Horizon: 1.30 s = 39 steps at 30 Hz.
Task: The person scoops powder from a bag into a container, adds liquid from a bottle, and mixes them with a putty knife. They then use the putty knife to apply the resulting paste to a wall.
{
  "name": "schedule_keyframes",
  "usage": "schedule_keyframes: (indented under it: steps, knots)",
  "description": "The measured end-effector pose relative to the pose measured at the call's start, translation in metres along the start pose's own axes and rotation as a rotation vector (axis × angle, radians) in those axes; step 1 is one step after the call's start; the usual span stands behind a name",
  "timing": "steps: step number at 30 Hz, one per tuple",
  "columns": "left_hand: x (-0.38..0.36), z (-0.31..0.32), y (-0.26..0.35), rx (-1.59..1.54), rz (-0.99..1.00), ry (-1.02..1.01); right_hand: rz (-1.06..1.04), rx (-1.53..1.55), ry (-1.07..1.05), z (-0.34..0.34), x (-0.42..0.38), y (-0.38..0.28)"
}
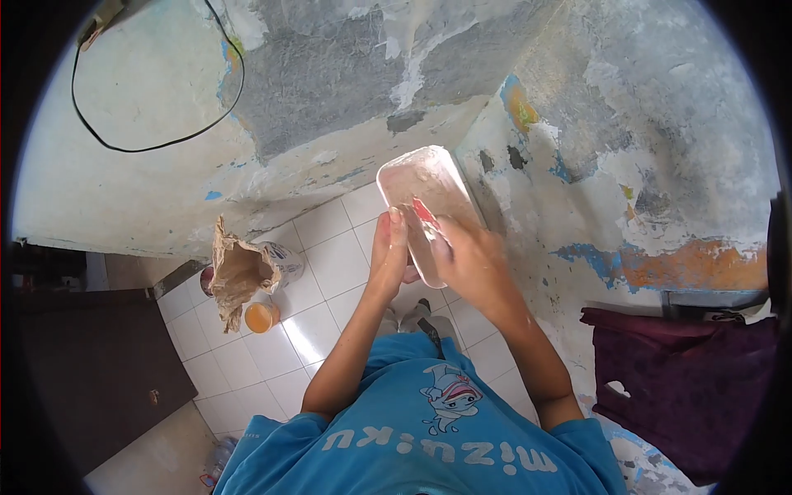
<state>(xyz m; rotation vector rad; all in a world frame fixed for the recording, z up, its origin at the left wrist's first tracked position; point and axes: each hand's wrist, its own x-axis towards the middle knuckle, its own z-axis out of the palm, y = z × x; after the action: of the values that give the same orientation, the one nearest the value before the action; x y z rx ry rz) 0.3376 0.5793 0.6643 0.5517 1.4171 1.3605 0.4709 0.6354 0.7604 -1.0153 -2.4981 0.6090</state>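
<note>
Clearly, we have one long, white-rimmed tray (450, 165) in front of the body, just beside the corner where two patchy walls meet, with pale paste spread over its inside. Our left hand (394, 239) grasps its left edge, thumb up at the rim, and our right hand (466, 256) is clenched round one red tool (426, 214) — its flat part sits over the tray, between the two hands. How deep the tool reaches into the paste we cannot tell. On the right, the tray's long edge lies close to the right wall (569, 214), so we have little room on that side. To the left, a wider stretch of tiled floor (322, 235) runs between the tray and a small group: one torn-topped paper bag (241, 276), one white container (286, 262) partly behind it, and one cup (261, 317) with orange contents near the bag's lower edge. Farther out we count one dark panel (91, 363) at the left, one thin black cable (124, 150) looped against the left wall (165, 190), and one maroon cloth (676, 388) at the right — it has a small hole near its left edge.
</note>
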Motion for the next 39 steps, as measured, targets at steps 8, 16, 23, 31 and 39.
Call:
schedule_keyframes:
  steps: [8, 16, 23, 31, 39]
  knots:
    - [0.000, 0.025, 0.005, -0.130, 0.006, 0.039, -0.038, -0.116, 0.178, -0.022, 0.019, 0.038]
    - [0.010, 0.061, -0.008, -0.127, -0.054, 0.020, -0.049, 0.007, 0.112, -0.028, -0.006, 0.080]
    - [0.020, 0.102, -0.021, -0.200, -0.055, 0.088, -0.010, -0.096, 0.092, -0.060, -0.017, 0.110]
    - [0.021, 0.139, -0.058, -0.175, -0.053, 0.273, 0.082, 0.012, -0.069, -0.024, -0.034, 0.128]
    - [0.009, 0.133, -0.075, -0.141, -0.082, 0.206, 0.102, 0.127, 0.006, -0.010, -0.014, 0.141]
